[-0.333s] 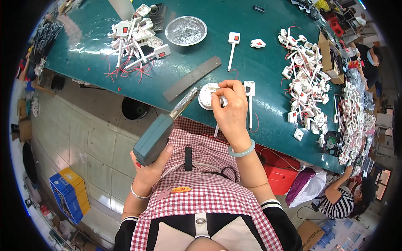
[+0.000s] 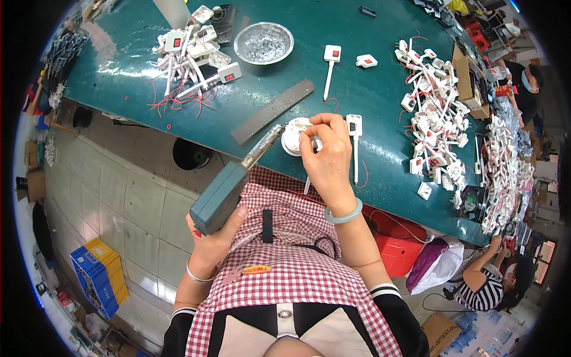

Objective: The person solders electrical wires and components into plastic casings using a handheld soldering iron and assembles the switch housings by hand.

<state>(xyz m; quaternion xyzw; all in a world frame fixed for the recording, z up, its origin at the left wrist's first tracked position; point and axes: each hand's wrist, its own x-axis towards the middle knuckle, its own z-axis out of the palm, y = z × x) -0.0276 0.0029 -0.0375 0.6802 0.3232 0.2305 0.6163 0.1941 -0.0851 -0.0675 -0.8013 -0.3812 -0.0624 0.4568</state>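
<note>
Left hand [image 2: 209, 238]: grip still wrapped round teal soldering gun [image 2: 229, 189], barely moved.
Right hand [image 2: 326, 156]: pinching small white plastic stick part [image 2: 309, 172], same spot over green tabletop [image 2: 333, 89].

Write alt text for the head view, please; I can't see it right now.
A person's left hand holds a teal soldering gun, while the right hand holds a white stemmed part over a round white piece at the green table edge. Piles of similar white parts lie around.
</note>
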